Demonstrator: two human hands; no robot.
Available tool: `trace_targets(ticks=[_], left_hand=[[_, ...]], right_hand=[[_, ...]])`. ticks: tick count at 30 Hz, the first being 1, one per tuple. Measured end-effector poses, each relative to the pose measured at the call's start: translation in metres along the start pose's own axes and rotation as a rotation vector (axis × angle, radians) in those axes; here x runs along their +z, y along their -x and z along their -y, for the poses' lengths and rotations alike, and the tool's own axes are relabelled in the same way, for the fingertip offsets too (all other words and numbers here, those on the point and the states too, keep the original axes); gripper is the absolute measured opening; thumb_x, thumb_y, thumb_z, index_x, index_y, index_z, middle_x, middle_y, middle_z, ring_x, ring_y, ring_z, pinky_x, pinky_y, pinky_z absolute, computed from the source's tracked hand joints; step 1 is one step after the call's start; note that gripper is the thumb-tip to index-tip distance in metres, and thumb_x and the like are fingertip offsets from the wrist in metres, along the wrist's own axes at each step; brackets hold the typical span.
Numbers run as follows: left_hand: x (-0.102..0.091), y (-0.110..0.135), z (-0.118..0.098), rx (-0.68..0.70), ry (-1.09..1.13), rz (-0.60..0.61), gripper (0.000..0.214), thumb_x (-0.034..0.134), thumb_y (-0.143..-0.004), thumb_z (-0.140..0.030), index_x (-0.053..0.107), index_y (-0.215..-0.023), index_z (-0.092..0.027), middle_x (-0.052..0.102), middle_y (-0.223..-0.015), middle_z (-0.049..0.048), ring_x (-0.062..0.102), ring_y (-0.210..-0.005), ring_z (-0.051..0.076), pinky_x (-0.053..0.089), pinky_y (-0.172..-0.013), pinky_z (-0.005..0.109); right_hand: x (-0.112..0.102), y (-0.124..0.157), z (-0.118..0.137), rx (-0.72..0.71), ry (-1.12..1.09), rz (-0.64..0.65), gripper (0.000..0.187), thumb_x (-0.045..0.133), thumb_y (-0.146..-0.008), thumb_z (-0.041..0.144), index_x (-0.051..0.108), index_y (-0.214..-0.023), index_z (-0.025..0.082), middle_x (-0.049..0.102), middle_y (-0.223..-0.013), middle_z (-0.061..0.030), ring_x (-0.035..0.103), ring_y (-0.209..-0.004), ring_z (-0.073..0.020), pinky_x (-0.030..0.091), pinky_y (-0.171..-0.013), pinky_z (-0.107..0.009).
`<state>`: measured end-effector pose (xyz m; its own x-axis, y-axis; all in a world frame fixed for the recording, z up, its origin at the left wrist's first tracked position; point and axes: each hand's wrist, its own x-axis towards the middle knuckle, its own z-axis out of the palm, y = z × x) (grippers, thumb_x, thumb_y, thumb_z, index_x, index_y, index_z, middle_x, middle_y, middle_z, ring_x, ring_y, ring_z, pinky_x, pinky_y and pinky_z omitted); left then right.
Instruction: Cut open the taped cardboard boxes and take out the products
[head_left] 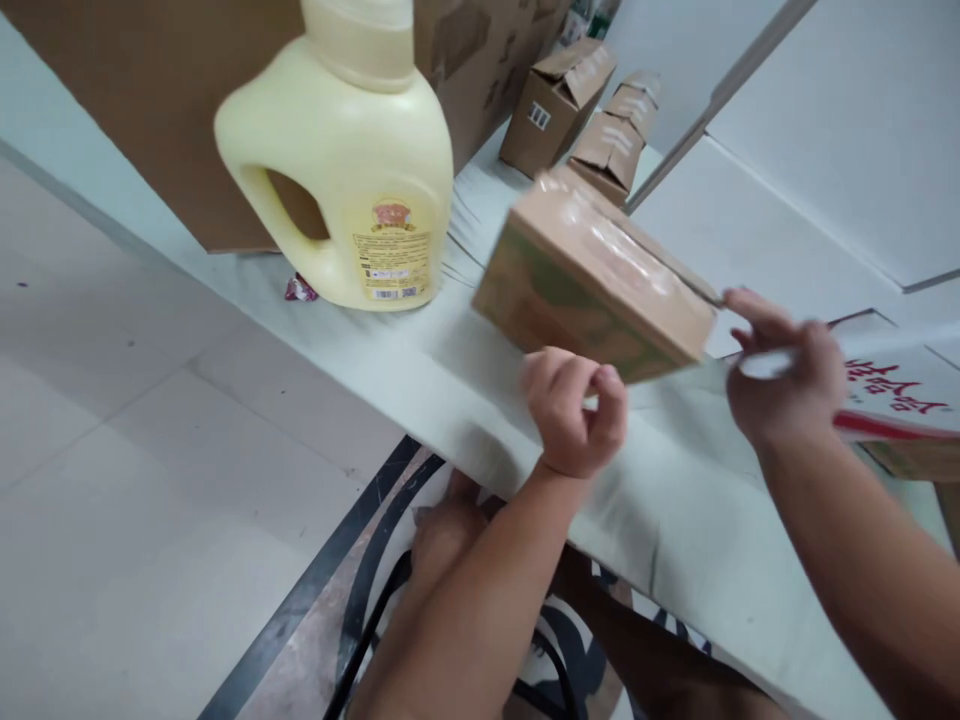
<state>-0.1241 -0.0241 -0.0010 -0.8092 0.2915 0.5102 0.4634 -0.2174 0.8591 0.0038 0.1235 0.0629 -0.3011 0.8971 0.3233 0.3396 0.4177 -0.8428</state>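
Left hand (574,410) is loosely curled right by the lower edge of the box (592,300), which is tilted over the table (427,355); right hand (787,375) is half curled, fingertip at its right corner. Blurry, so can't tell if either's got hold. I'd spread the left against the side to steady it. Count, left to right: one wrapper (301,288), one bottle (337,150), one tilted box, three small boxes (555,115) behind, I think, one white carton (937,360).

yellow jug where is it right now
In the head view, the yellow jug stands upper left on the table, just left of the carton by the left hand.
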Motion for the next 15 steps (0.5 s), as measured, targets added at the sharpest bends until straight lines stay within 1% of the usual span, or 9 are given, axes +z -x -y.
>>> trace_targets(ticks=[2, 3, 4, 6, 8, 10, 12, 13, 15], left_hand=[[-0.006, -0.004, 0.006, 0.083, 0.036, -0.209, 0.019, 0.047, -0.095, -0.035, 0.052, -0.082, -0.021, 0.053, -0.086, 0.0057, 0.053, -0.089, 0.021, 0.046, -0.084, 0.037], [-0.007, -0.006, 0.007, 0.086, 0.056, -0.218, 0.017, 0.049, -0.094, -0.037, 0.054, -0.091, -0.021, 0.054, -0.094, 0.0073, 0.053, -0.096, 0.022, 0.046, -0.089, 0.039], [-0.007, -0.007, 0.007, 0.069, 0.085, -0.161, 0.019, 0.049, -0.095, -0.039, 0.055, -0.099, -0.021, 0.055, -0.102, 0.0087, 0.054, -0.102, 0.023, 0.047, -0.093, 0.040], [-0.002, -0.007, 0.004, 0.002, 0.189, 0.122, 0.026, 0.047, -0.096, -0.041, 0.055, -0.111, -0.022, 0.058, -0.115, 0.0104, 0.056, -0.111, 0.023, 0.048, -0.098, 0.040], [0.005, -0.002, -0.002, -0.065, 0.318, 0.489, 0.030, 0.047, -0.097, -0.044, 0.056, -0.117, -0.025, 0.060, -0.125, 0.0102, 0.059, -0.118, 0.023, 0.050, -0.099, 0.038], [0.013, 0.005, -0.008, -0.110, 0.412, 0.766, 0.036, 0.049, -0.096, -0.050, 0.056, -0.122, -0.027, 0.061, -0.130, 0.0093, 0.060, -0.119, 0.024, 0.052, -0.099, 0.037], [0.019, 0.013, -0.009, -0.114, 0.443, 0.869, 0.046, 0.052, -0.092, -0.059, 0.055, -0.127, -0.029, 0.060, -0.133, 0.0094, 0.061, -0.118, 0.026, 0.053, -0.099, 0.039], [0.021, 0.016, -0.008, -0.100, 0.442, 0.863, 0.054, 0.054, -0.089, -0.065, 0.053, -0.131, -0.031, 0.059, -0.135, 0.0096, 0.059, -0.120, 0.027, 0.052, -0.100, 0.040], [0.027, 0.020, -0.004, -0.038, 0.436, 0.805, 0.068, 0.061, -0.081, -0.073, 0.051, -0.135, -0.033, 0.053, -0.140, 0.0092, 0.053, -0.128, 0.030, 0.049, -0.105, 0.044]], right_hand=[[-0.042, 0.038, -0.015, 0.069, -0.112, -0.237, 0.048, 0.031, -0.085, 0.045, 0.076, -0.094, 0.030, 0.066, -0.136, -0.0046, 0.045, -0.145, -0.0290, 0.032, -0.121, -0.054], [-0.059, 0.057, -0.022, 0.119, -0.106, -0.323, 0.046, 0.033, -0.085, 0.045, 0.078, -0.092, 0.036, 0.065, -0.137, -0.0002, 0.045, -0.146, -0.0290, 0.034, -0.120, -0.055], [-0.072, 0.075, -0.028, 0.156, -0.100, -0.420, 0.045, 0.034, -0.084, 0.046, 0.078, -0.090, 0.042, 0.066, -0.136, 0.0023, 0.046, -0.144, -0.0296, 0.036, -0.118, -0.057], [-0.090, 0.106, -0.038, 0.219, -0.096, -0.541, 0.041, 0.037, -0.081, 0.045, 0.078, -0.087, 0.051, 0.064, -0.138, 0.0067, 0.043, -0.146, -0.0308, 0.039, -0.114, -0.062], [-0.096, 0.128, -0.046, 0.278, -0.146, -0.578, 0.036, 0.043, -0.079, 0.045, 0.077, -0.086, 0.054, 0.064, -0.137, 0.0073, 0.038, -0.148, -0.0317, 0.039, -0.110, -0.065], [-0.096, 0.140, -0.054, 0.323, -0.214, -0.573, 0.030, 0.049, -0.076, 0.046, 0.075, -0.088, 0.054, 0.065, -0.131, 0.0030, 0.040, -0.147, -0.0328, 0.042, -0.106, -0.063], [-0.095, 0.145, -0.061, 0.304, -0.263, -0.600, 0.023, 0.053, -0.073, 0.047, 0.073, -0.085, 0.047, 0.065, -0.114, -0.0035, 0.053, -0.132, -0.0335, 0.046, -0.096, -0.056], [-0.096, 0.146, -0.065, 0.278, -0.286, -0.628, 0.021, 0.054, -0.071, 0.048, 0.070, -0.082, 0.042, 0.062, -0.104, -0.0053, 0.058, -0.119, -0.0319, 0.047, -0.090, -0.052], [-0.101, 0.146, -0.072, 0.215, -0.319, -0.701, 0.018, 0.053, -0.069, 0.047, 0.062, -0.076, 0.032, 0.051, -0.087, -0.0046, 0.058, -0.093, -0.0252, 0.046, -0.082, -0.043]])
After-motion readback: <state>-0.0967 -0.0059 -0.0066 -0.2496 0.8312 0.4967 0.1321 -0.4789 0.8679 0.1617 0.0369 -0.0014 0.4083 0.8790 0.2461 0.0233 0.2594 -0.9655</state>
